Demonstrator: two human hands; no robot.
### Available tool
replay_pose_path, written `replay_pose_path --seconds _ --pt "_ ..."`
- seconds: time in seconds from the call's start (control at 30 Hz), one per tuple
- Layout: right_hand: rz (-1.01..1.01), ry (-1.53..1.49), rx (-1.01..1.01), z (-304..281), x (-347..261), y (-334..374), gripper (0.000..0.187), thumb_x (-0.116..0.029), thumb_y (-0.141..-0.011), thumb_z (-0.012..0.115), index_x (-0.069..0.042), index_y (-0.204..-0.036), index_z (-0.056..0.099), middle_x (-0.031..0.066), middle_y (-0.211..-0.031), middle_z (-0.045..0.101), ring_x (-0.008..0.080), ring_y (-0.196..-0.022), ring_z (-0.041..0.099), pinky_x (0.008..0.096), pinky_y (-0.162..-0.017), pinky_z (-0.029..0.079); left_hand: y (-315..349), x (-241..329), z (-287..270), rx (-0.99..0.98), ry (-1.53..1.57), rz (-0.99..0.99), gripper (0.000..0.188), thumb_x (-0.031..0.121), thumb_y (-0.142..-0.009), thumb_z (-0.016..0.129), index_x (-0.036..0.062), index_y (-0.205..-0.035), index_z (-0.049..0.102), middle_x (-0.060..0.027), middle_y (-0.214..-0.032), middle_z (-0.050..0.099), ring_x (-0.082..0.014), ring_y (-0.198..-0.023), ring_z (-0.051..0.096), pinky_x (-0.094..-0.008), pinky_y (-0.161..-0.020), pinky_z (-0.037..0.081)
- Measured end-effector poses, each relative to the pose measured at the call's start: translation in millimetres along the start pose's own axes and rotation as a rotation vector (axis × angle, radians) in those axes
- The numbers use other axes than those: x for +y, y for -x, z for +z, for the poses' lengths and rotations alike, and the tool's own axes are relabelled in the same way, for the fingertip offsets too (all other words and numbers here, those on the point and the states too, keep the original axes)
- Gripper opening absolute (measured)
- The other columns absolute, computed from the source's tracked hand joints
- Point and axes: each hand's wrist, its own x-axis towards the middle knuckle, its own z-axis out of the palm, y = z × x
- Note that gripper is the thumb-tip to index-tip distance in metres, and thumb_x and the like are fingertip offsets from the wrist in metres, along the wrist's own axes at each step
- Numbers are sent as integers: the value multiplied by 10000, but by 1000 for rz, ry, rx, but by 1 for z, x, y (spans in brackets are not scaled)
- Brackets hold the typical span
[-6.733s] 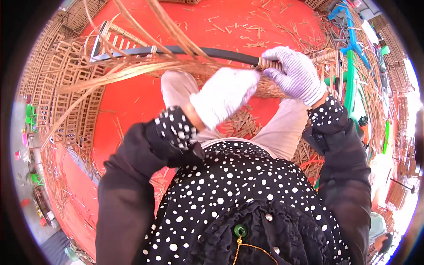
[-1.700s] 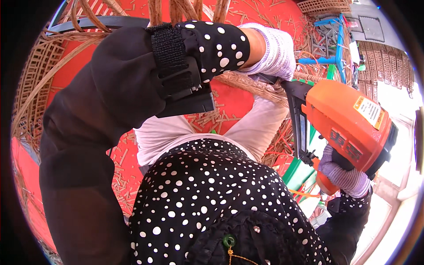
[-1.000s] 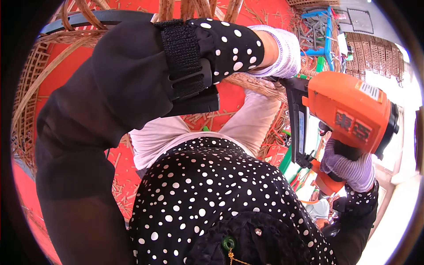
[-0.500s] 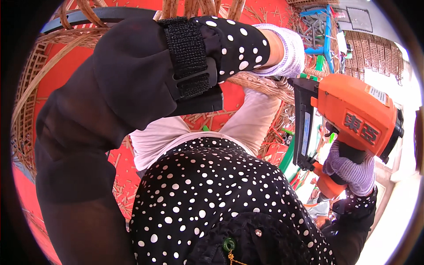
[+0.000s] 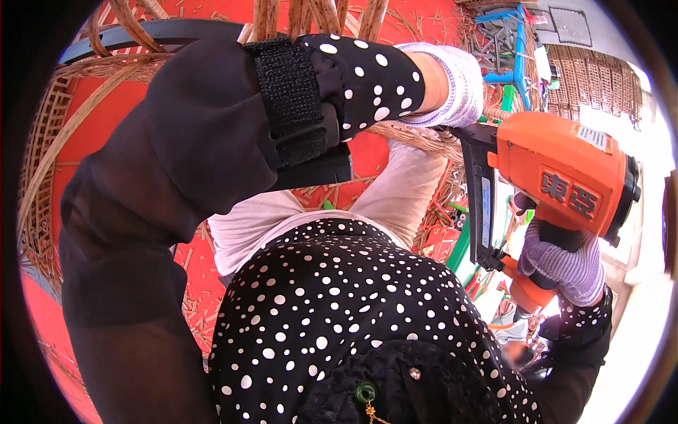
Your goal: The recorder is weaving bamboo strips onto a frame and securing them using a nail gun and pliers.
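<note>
My right hand (image 5: 565, 263), in a knitted lilac glove, is wrapped round the grip of an orange and black air nail gun (image 5: 558, 169). The gun's black nose points left, at a braided wicker rim (image 5: 421, 138), close beside my left hand. My left arm, in a dark sleeve with a black strap, reaches across to the right. At its end my left hand (image 5: 462, 86), in a white and lilac glove, is at the wicker work; its fingers are hidden from view.
Rattan poles (image 5: 321, 15) and a dark curved bar (image 5: 183, 30) stand at the top. Wicker scraps litter the red floor (image 5: 233, 134). A blue metal rack (image 5: 522, 60) is at the upper right, near stacked brown woven panels (image 5: 593, 78). My legs are below the wicker rim.
The nail gun in my right hand has shifted slightly left, its nose closer to my left hand and the wicker rim. My left hand has moved slightly left and down.
</note>
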Motion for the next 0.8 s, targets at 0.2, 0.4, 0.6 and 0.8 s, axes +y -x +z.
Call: replay_pose_path --seconds 0.2,0.4,0.6,0.8 --pt "-168 -19 -132 -9 3 -9 291 -107 -740 592 -12 -1007 528 -3 -706 519 69 -618 518 225 -551 433 7 27 -23 -113 -327 -179 156 221 -760 576 124 -837 670 -84 -709 639 -238 -691 630 -332 -622 496" --pt "-187 -188 -66 -1 20 -11 414 -82 -667 648 57 -1025 494 82 -728 559 146 -530 550 263 -485 465 7 39 -36 -196 -273 -303 169 226 -779 547 129 -853 663 -92 -743 642 -225 -659 638 -323 -615 506" --pt "-398 -434 177 -19 86 -24 199 -154 -698 604 22 -757 531 70 -562 512 170 -495 534 279 -495 456 10 30 -32 -255 4 -401 201 223 -736 615 65 -859 635 -63 -673 618 -184 -546 584 -300 -529 467" --pt "-170 -765 463 -70 231 -89 182 -148 -734 611 -21 -836 529 40 -623 517 127 -494 515 261 -466 447 10 42 -34 -225 115 -370 372 232 -669 672 -13 -934 583 -144 -762 592 -234 -689 559 -324 -655 439"
